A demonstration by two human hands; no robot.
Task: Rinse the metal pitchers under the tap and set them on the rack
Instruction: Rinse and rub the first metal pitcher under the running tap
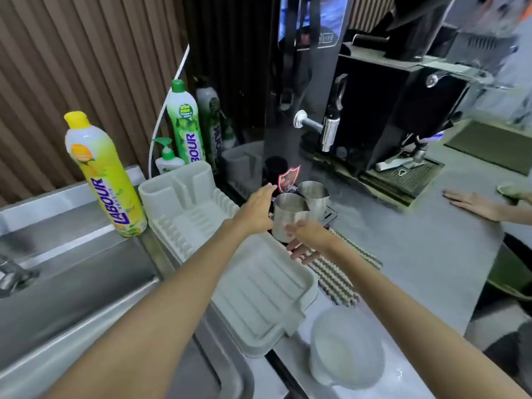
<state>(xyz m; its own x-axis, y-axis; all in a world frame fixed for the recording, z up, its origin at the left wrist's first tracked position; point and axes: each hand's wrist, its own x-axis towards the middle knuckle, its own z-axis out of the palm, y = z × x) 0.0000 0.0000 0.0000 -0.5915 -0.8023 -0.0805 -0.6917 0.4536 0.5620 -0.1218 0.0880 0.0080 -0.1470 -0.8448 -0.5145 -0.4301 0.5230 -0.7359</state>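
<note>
Left hand: my fingers nearly straight, held together, laid against the left side of the near pitcher; thumb hidden. Right hand: thumb on its front wall, fingers loosely spread and curled beneath its base. Far pitcher stands just behind, both just past the rack.
</note>
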